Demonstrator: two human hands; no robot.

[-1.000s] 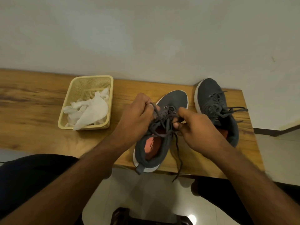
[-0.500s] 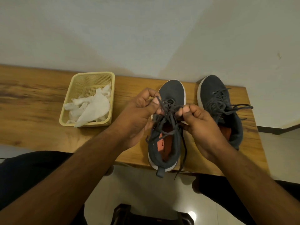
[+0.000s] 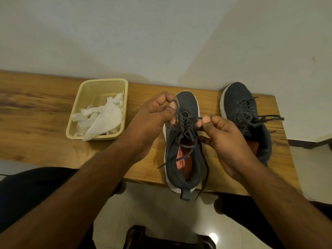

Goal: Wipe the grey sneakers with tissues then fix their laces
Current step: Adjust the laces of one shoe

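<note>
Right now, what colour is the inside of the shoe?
Orange insole, seen in the head view.

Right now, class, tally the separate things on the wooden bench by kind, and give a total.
Grey knit sneakers: 2
Pale yellow plastic mesh basket: 1
Heap of crumpled white tissues: 1
Total: 4

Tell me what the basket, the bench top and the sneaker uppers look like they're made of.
Basket: likely moulded plastic, pale yellow, with fine perforated mesh walls and a smooth rim.
Bench top: wood or a wood-look laminate, given its streaky brown grain and slight sheen.
Sneaker uppers: matte dark grey knit or felt-like fabric, over white soles that look like foam or rubber.
</note>
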